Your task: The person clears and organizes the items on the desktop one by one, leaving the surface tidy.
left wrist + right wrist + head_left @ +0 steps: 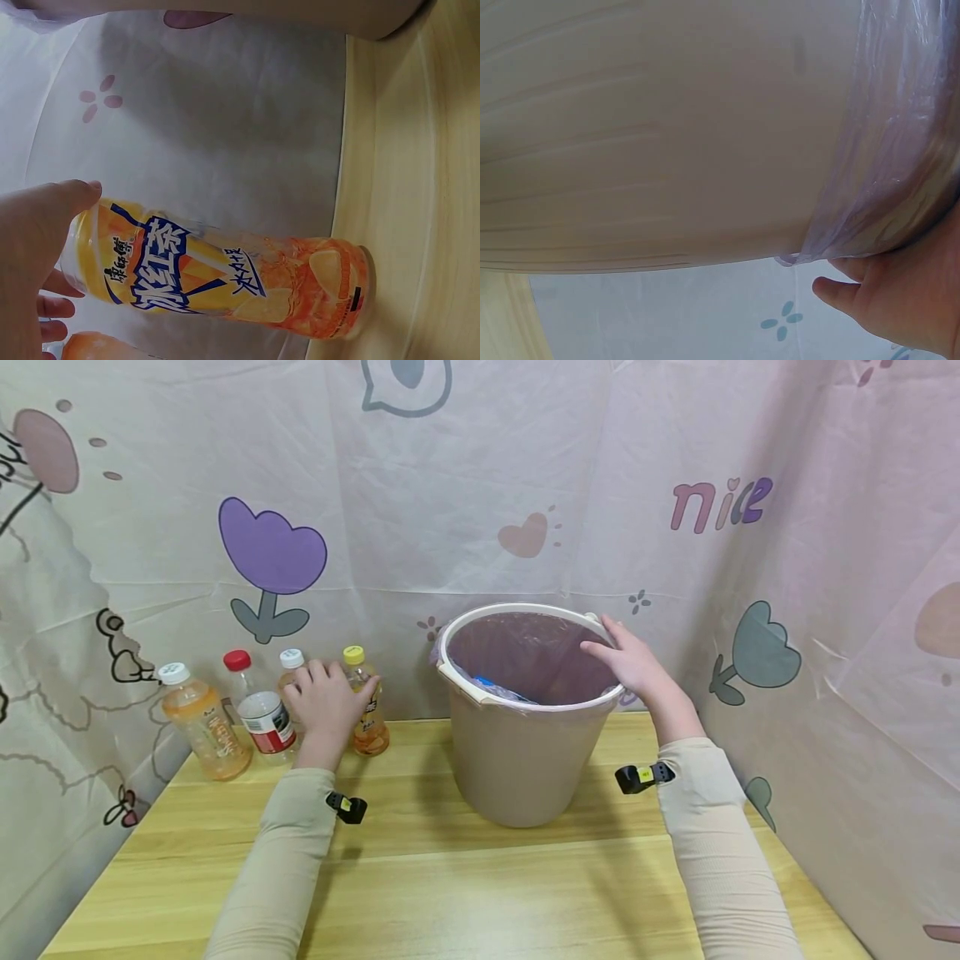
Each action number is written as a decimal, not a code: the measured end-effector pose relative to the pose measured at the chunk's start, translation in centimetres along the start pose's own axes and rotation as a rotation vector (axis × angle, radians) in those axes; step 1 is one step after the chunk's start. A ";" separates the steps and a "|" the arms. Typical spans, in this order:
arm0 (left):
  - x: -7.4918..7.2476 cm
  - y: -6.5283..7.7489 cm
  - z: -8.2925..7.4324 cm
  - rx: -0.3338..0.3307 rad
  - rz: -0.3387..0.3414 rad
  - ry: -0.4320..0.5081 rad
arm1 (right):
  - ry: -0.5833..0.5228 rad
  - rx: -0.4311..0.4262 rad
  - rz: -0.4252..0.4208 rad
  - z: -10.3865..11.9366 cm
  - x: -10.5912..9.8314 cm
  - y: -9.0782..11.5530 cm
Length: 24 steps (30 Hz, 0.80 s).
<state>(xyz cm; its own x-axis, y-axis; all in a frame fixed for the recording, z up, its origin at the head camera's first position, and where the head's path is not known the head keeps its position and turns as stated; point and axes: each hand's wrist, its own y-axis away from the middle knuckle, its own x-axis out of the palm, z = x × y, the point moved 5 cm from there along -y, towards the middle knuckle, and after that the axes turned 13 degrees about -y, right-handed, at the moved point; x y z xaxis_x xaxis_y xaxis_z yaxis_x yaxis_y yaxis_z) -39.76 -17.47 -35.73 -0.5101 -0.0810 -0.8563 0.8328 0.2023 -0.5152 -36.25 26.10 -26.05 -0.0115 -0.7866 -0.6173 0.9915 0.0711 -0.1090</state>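
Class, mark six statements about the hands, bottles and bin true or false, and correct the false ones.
1. The left hand is closer to the bottles than to the bin. True.
2. Five bottles are in view. False: there are four.
3. The right hand is at the bin's rim. True.
4. The yellow-capped bottle lies on its side. False: it stands upright on the table.
5. The red-capped bottle is between two white-capped ones. True.
6. The bin is unlined. False: a thin plastic liner is inside and folds over the rim.
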 end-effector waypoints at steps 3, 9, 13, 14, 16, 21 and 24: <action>0.1 -0.1 0.0 -0.002 0.004 0.001 | 0.004 0.004 0.002 0.0 0.0 0.0; 0.2 -0.1 -0.1 -0.004 0.009 0.007 | 0.000 0.014 0.003 0.0 0.0 0.0; 0.1 0.1 0.0 -0.001 0.011 0.007 | 0.000 0.015 0.003 0.0 0.0 0.0; 0.1 0.1 0.0 0.001 0.012 0.010 | 0.000 0.015 0.004 0.1 0.0 0.1; 0.1 0.2 0.1 0.005 0.011 0.015 | 0.001 0.014 0.004 0.0 0.0 0.0; 0.0 0.6 0.1 0.015 -0.008 0.032 | -0.001 0.013 0.000 -0.1 0.1 0.1; 0.0 0.9 0.1 0.022 -0.028 0.043 | -0.007 0.011 -0.003 -0.1 0.0 0.1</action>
<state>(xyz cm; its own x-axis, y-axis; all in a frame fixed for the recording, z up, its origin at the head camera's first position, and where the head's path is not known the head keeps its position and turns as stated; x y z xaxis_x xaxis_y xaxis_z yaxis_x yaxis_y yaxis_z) -39.03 -17.40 -36.17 -0.5420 -0.0443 -0.8392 0.8221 0.1793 -0.5404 -36.18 26.13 -26.17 -0.0135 -0.7911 -0.6115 0.9928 0.0620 -0.1021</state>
